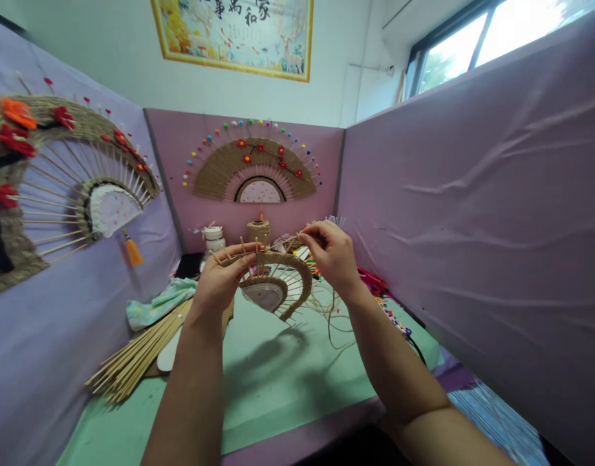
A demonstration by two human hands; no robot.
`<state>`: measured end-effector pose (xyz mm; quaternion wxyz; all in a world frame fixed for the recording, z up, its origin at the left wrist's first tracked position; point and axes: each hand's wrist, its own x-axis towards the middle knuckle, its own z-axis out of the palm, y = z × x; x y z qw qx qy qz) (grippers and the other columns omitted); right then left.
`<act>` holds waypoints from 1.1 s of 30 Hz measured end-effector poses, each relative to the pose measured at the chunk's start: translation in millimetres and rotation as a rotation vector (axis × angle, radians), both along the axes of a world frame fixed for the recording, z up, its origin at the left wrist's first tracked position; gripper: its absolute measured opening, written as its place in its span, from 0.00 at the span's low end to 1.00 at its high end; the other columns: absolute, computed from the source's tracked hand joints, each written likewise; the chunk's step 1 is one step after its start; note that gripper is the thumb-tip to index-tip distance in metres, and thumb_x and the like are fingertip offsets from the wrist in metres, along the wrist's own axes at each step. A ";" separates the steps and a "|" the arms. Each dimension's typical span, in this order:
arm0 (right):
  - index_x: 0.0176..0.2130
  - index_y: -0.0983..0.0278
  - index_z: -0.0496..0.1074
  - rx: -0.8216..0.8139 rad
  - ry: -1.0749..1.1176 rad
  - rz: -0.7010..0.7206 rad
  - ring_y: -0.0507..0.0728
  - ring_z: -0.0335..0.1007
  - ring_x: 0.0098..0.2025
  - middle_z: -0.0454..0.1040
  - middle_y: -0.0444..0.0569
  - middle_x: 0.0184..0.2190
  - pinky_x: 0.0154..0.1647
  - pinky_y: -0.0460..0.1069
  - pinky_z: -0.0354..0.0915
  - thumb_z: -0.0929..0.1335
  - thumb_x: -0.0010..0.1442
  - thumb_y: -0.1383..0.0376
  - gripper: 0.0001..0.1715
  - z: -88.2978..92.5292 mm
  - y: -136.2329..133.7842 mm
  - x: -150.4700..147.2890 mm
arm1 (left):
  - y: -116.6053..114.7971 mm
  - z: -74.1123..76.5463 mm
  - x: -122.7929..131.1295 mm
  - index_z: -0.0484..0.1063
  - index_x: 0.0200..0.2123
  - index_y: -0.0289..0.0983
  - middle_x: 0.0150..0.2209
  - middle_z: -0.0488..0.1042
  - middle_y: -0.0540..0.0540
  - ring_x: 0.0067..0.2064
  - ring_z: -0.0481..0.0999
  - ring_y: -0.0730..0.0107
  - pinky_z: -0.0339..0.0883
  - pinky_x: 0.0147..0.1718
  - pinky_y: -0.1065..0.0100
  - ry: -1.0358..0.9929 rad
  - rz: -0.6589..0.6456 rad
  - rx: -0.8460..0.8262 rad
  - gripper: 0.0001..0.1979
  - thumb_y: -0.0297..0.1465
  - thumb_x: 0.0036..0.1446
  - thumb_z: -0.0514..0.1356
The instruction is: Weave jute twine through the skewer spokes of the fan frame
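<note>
A fan frame of thin wooden sticks (299, 285), woven with brown twine and with a pale dotted half-round centre, is held up above the green table. My left hand (224, 272) grips its upper left part, thumb in front and fingers behind. To the right, my right hand (331, 249) pinches a strand of twine (290, 239) that runs taut to the fan's edge. Loose twine (330, 323) hangs below my right hand in loops down to the table.
Wooden sticks (137, 356) lie bundled at the left beside a patterned cloth (156, 304). A twine spool (259, 233) and white jar (213, 238) stand at the back. Red craft strips (372, 280) lie right. Finished fans (253, 155) hang on the partitions, which enclose the table (278, 388).
</note>
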<state>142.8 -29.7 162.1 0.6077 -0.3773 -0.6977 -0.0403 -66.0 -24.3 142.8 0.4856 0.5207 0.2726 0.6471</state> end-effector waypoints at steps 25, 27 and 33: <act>0.41 0.65 0.72 -0.340 0.373 0.176 0.51 0.62 0.25 0.68 0.41 0.22 0.26 0.46 0.60 0.69 0.54 0.59 0.16 -54.2 12.4 -8.7 | 9.9 -4.5 -11.7 0.80 0.36 0.35 0.40 0.81 0.40 0.37 0.79 0.67 0.71 0.33 0.73 -0.037 -0.035 -0.005 0.17 0.31 0.39 0.72; 0.41 0.66 0.73 -0.344 0.351 0.199 0.51 0.62 0.24 0.69 0.41 0.22 0.26 0.46 0.60 0.68 0.54 0.60 0.16 -52.2 14.0 -11.3 | 12.1 -5.2 -13.2 0.79 0.35 0.35 0.39 0.81 0.40 0.37 0.79 0.68 0.71 0.33 0.73 -0.052 -0.031 -0.005 0.17 0.31 0.38 0.72; 0.39 0.66 0.78 -0.284 0.252 0.157 0.53 0.69 0.30 0.78 0.47 0.31 0.33 0.47 0.64 0.66 0.57 0.61 0.15 -31.2 15.3 -21.1 | 26.7 -10.8 -10.9 0.79 0.35 0.36 0.38 0.81 0.44 0.32 0.77 0.74 0.65 0.24 0.78 -0.243 -0.047 0.025 0.14 0.28 0.40 0.71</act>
